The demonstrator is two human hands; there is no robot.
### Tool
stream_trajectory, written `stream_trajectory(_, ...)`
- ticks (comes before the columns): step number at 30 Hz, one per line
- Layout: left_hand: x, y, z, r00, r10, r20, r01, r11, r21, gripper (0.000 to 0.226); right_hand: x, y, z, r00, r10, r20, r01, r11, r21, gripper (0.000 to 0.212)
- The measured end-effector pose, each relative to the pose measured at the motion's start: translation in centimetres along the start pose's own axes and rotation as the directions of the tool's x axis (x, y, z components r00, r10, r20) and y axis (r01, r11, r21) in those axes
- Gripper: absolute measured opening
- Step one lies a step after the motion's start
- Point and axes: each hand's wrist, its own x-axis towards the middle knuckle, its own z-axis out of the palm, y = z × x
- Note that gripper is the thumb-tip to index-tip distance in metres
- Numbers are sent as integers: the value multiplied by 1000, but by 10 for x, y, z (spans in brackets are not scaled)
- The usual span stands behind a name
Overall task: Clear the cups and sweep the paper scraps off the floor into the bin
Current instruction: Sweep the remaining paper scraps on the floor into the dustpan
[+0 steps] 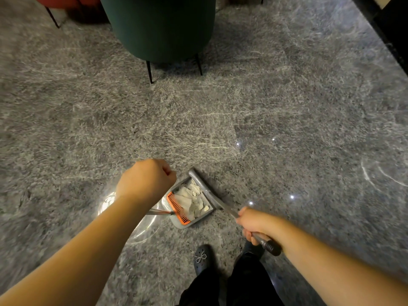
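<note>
While the left hand (146, 181) fists the dustpan (187, 202) handle, the right hand (254, 224) grips the broom (212, 195).

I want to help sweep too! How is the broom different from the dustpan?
The broom is long and thin; the dustpan is wide and boxy. The dustpan holds the paper scraps; the broom's head only lies along the pan's far edge. The dustpan has an orange comb; the broom shows none. The right hand grips the broom; the left hand is curled over the dustpan's handle. Both are grey.
</note>
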Motion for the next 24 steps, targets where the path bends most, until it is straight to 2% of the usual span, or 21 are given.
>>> stream_trajectory(4,-3,-3,-1,1000,-8,-19,8,1000,-4,18,-1,1,19,999,-18,51,17,999,30,29)
stream_trajectory(14,-22,-4,-5,1000,-9,-29,8,999,-39,20,-21,21,24,998,-58,-3,58,989,135,20)
stream_trajectory(24,-52,15,-24,995,-37,-90,21,984,-175,17,-62,30,2,989,-110,-99,124,982,146,30)
